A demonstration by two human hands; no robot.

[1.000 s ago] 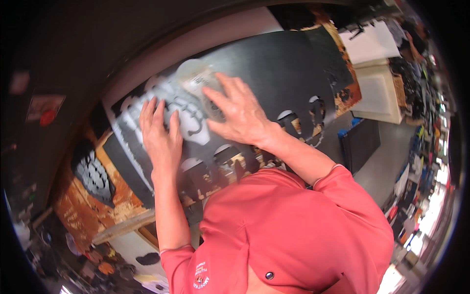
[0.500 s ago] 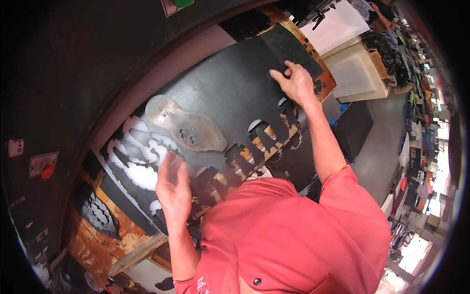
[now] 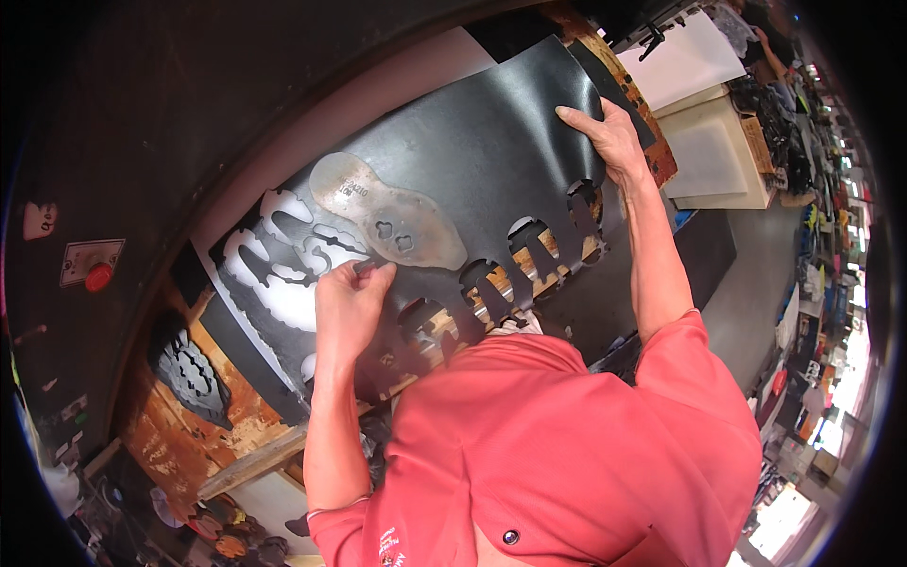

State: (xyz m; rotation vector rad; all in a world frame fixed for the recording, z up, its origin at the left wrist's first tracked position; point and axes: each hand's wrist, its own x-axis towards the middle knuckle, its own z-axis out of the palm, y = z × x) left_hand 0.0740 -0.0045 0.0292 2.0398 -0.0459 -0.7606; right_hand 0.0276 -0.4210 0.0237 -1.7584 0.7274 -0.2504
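A large black sheet (image 3: 472, 142), smooth and flexible, has rows of cut-out holes along its near and left edges. My right hand (image 3: 614, 142) grips its right edge, thumb on top, and the sheet bends up there. At the left cut-outs, my left hand (image 3: 351, 300) is closed in a pinch on the sheet's webbing. Between the hands, a grey-tan sole-shaped plate (image 3: 416, 227) with small clover-shaped holes lies on the sheet, close to my left fingertips. White backing (image 3: 250, 279) shows through the left holes.
A dark machine frame (image 3: 142, 142) with a red button (image 3: 98, 276) arches over the far left. Dark sole-shaped pieces (image 3: 192, 378) lie on the worn brown board (image 3: 151, 444). White boxes (image 3: 709, 156) stand at the right, beside a grey floor.
My right hand has closed on the sheet's right edge and the sheet has shifted up and right, bending. My left hand has moved up and pinched the sheet. The plate moved along with it.
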